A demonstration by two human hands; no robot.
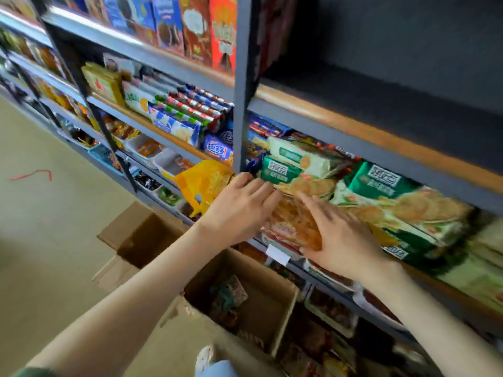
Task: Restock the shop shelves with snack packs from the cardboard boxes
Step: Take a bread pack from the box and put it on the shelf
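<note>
Both hands on orange pack point(292, 223) at shelf point(275, 247) edge, beside green packs point(381, 202). Left hand point(239, 210) flat, fingers straight; right hand point(343, 235) spread over pack. Open box point(280, 303) below with packs.

**Little legible print on the shelves**

From my feed, motion blur eats most of the lettering. I can see large white Chinese characters on a blue snack pack point(218, 151) by the upright, but I cannot make them out for certain. The green cracker packs point(381, 183) carry a white-framed name panel, also unreadable. The white price tag point(278, 254) on the shelf edge looks blank to me.
</note>
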